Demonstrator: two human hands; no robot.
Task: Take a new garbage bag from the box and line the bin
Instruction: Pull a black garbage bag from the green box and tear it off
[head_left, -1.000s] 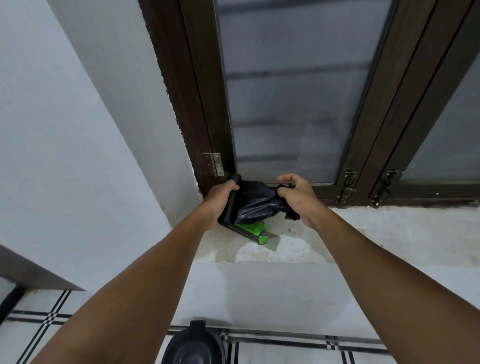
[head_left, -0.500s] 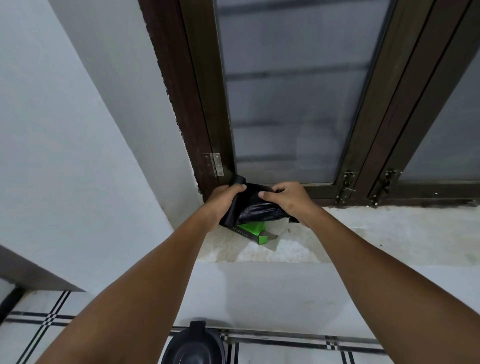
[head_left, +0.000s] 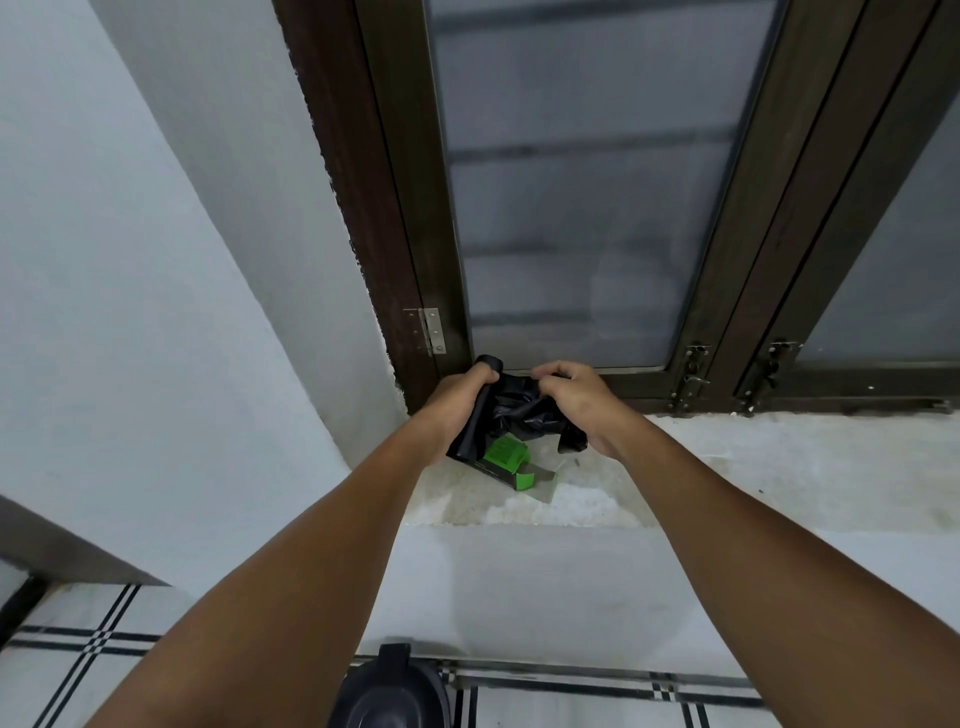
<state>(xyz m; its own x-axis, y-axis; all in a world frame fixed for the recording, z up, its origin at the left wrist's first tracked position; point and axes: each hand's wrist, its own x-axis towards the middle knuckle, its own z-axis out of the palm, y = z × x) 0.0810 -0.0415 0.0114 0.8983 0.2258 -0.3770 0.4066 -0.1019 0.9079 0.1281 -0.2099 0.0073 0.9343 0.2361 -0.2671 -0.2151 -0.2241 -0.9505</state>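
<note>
A black roll of garbage bags (head_left: 480, 410) is gripped by my left hand (head_left: 457, 402) above the window ledge. From the roll a crumpled black bag (head_left: 524, 410) stretches to my right hand (head_left: 576, 400), whose fingers curl round its loose plastic. Below both hands a green box (head_left: 506, 457) lies open on the ledge, its flap pointing right. The dark bin (head_left: 392, 693) shows at the bottom edge, on the tiled floor, partly cut off.
The white ledge (head_left: 753, 467) runs to the right beneath a dark-framed window (head_left: 571, 182) with latches (head_left: 691, 374) at its base. A white wall (head_left: 130, 312) closes the left side. Tiled floor with black lines lies below.
My right hand moved left toward the roll, then shifted its hold on the bag. The left hand and the roll stayed nearly in place.
</note>
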